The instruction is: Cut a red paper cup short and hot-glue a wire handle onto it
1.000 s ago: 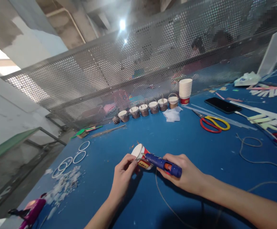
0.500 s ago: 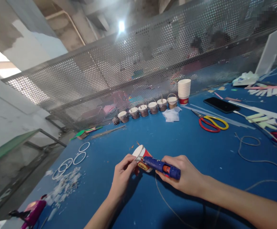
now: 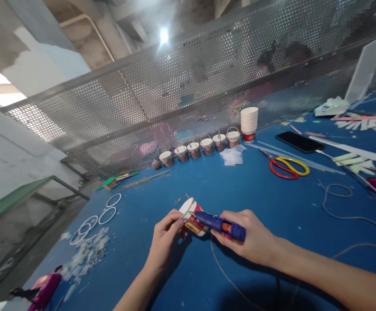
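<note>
My left hand grips a white paper cup with a red and yellow print, tilted so its mouth faces up and left. A thin cord runs along the cup's rim and trails down over the table below. In my right hand is a blue glue gun, fingers wrapped round its body. Its tip is at the cup's side near the rim; whether it touches I cannot tell. The far side of the cup and some left fingertips are hidden.
A row of several brown-wrapped cups stands along the perforated metal screen, beside stacked paper cups. Scissors, a phone and loose cord lie right. White rings and scraps lie left on the blue table.
Both hands, the cup and the glue gun stay in nearly the same place. The cup has turned slightly, and the whole view has shifted a little.
</note>
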The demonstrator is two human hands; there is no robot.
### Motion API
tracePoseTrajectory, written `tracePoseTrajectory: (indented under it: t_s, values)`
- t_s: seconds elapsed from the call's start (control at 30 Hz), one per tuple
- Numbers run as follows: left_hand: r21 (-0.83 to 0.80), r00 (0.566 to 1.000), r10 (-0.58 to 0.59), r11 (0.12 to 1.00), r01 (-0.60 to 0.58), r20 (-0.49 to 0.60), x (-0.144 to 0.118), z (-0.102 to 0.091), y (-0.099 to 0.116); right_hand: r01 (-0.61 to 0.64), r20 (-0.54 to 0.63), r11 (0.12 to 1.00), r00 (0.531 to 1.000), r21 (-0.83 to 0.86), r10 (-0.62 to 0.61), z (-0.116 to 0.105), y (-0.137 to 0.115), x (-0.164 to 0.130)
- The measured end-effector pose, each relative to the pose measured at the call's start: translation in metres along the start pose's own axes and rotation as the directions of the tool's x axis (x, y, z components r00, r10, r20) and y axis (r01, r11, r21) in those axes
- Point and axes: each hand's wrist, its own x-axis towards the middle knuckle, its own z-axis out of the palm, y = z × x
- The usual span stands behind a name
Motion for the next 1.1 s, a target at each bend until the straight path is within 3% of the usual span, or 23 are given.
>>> tracePoseTrajectory:
  t_s: [0.13, 0.33, 0.57, 0.93, 1.1]
  values:
    - [-0.005, 1.0, 0.005, 1.0, -0.005, 0.013, 0.0, -0.001, -0.002, -0.069, -0.028, 0.997, 0.997, 0.017, 0.07, -0.002, 0.001, 0.002]
    - [-0.009, 1.0, 0.012, 1.0, -0.012, 0.025, 0.0, -0.004, -0.004, -0.003, -0.002, 1.0, 1.0, 0.004, 0.003, -0.001, 0.0, 0.0]
    - [-0.006, 1.0, -0.002, 1.0, 0.002, 0.02, 0.0, -0.005, -0.002, -0.065, -0.046, 0.998, 0.997, 0.004, 0.065, -0.004, 0.002, 0.002]
    - [0.075, 0.998, 0.044, 0.996, -0.048, 0.047, 0.0, -0.003, -0.002, 0.124, 0.0, 0.981, 0.992, -0.149, -0.126, 0.007, -0.002, -0.009]
    - [0.042, 0.998, 0.038, 0.998, -0.04, 0.048, 0.0, -0.004, -0.002, 0.059, -0.009, 0.993, 0.998, -0.098, -0.06, 0.004, 0.001, -0.005]
